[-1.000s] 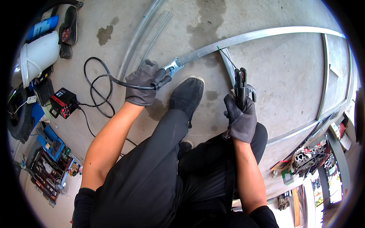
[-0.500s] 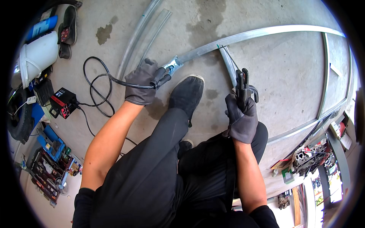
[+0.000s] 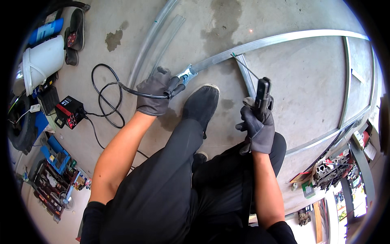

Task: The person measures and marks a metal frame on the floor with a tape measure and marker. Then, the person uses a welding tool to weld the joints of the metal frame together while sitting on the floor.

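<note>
My left hand [image 3: 152, 95], in a dark glove, is closed at the black handles of a metal clamp [image 3: 187, 74] with a thick cable [image 3: 130, 90]. The clamp's jaws sit on the near end of a long curved steel bar [image 3: 268, 42]. My gloved right hand [image 3: 258, 130] grips a black electrode holder [image 3: 262, 92]. A thin rod [image 3: 248, 67] runs from it to a green mark where a short steel piece [image 3: 245, 71] meets the long bar. Just beyond that bar is a tiny glowing orange speck [image 3: 251, 30].
My shoe [image 3: 199, 105] stands between both hands. Loose metal strips [image 3: 150, 36] lie ahead. A red-and-black machine [image 3: 69, 112], a white bucket [image 3: 42, 61] and shoes [image 3: 76, 28] are at the left. A steel frame [image 3: 346, 81] and a pile of metal parts [image 3: 327, 171] are at the right.
The orange speck has appeared beyond the bar. The electrode holder has turned slightly in my right hand, and my fingers have shifted on it. The whole scene sits a little lower in the view.
</note>
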Available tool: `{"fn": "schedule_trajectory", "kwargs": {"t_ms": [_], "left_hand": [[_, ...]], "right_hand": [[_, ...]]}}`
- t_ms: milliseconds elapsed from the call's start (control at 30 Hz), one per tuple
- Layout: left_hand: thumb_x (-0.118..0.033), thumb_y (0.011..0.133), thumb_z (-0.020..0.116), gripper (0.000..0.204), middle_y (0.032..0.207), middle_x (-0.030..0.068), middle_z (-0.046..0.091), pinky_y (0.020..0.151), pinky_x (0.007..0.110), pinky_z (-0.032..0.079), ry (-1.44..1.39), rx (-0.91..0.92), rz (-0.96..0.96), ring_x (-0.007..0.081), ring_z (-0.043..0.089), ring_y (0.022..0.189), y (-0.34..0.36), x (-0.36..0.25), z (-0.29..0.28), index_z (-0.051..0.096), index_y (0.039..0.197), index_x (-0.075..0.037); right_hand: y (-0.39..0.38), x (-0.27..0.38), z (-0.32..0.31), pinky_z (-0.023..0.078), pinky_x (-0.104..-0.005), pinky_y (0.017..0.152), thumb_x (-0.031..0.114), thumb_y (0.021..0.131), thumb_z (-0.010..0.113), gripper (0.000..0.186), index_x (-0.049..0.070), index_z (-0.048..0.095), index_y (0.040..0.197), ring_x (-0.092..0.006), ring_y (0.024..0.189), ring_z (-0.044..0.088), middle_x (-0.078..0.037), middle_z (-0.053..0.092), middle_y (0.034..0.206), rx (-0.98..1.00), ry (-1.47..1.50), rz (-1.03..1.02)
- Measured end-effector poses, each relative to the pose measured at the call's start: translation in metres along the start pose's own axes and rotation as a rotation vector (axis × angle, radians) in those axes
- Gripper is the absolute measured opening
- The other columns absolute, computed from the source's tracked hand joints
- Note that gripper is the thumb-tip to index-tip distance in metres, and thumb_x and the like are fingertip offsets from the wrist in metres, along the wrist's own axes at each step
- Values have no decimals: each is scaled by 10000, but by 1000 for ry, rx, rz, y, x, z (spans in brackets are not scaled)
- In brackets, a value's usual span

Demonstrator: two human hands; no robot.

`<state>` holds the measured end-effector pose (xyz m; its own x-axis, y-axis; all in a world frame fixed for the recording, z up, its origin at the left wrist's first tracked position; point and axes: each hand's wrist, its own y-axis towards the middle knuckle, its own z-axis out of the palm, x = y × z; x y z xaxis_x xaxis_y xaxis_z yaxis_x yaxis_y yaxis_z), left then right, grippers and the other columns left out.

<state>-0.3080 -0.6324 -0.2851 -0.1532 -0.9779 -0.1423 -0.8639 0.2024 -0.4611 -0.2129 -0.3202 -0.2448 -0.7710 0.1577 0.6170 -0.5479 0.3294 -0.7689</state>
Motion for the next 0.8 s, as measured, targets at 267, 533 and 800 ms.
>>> {"fn": "schedule_trajectory", "kwargs": {"t_ms": [267, 533, 800], "left_hand": [[-348, 923, 799, 287, 982, 138, 759, 772, 527, 593, -6, 96, -50, 396, 760, 935, 8, -11, -12, 713, 1109, -147], [-583, 976, 739, 641, 885, 180, 750, 681, 519, 569, 24, -31, 19, 382, 766, 848, 3, 2, 4, 653, 1234, -2], [-558, 969, 762, 569, 898, 167, 753, 685, 505, 575, 9, 10, -1, 374, 766, 851, 4, 1, 2, 684, 1197, -43]], "right_hand": [[3, -1, 3, 557, -266, 553, 151, 984, 814, 223, 64, 780, 1187, -75, 712, 633, 13, 709, 936, -29, 89, 91], [3, 2, 6, 562, -271, 559, 186, 984, 821, 241, 67, 777, 1188, -78, 704, 626, 14, 701, 924, -12, 81, 114], [10, 6, 7, 550, -280, 533, 186, 968, 834, 229, 49, 797, 1149, -90, 686, 654, -12, 717, 881, -47, 72, 148]]}}
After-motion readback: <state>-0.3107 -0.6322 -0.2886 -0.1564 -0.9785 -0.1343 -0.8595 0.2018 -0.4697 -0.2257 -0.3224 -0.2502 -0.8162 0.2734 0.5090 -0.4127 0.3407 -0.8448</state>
